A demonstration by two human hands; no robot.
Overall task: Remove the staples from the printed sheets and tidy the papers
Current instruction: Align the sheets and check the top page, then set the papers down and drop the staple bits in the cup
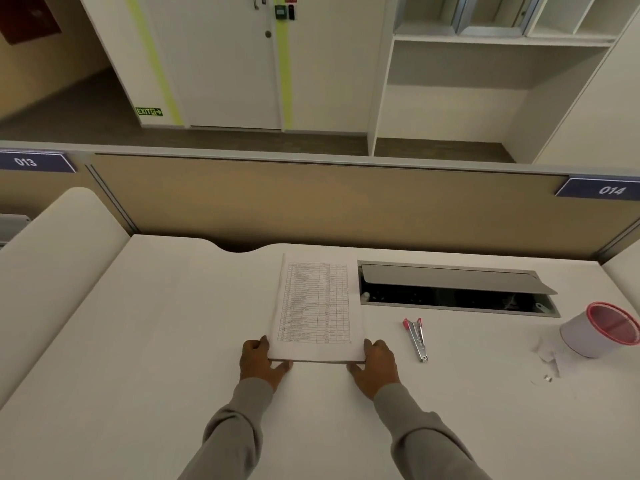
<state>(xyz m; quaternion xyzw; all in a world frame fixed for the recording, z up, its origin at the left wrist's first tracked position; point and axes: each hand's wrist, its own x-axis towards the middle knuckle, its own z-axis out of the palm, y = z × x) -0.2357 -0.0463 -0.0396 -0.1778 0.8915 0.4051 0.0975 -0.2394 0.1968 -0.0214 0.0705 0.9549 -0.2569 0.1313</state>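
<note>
A stack of printed sheets (316, 306) with a table on the top page lies on the white desk (156, 323), its long side running away from me. My left hand (259, 360) grips the near left corner of the stack, thumb under the edge. At the near right corner my right hand (375, 363) holds the stack the same way. A metal staple remover with a pink end (415, 337) lies on the desk to the right of the papers, apart from both hands.
An open cable hatch (457, 292) is sunk into the desk behind the staple remover. A white cup with a pink rim (595, 329) lies tipped at the far right, with paper scraps and a small metal bit (548, 377) near it. A partition panel (311, 206) closes the back.
</note>
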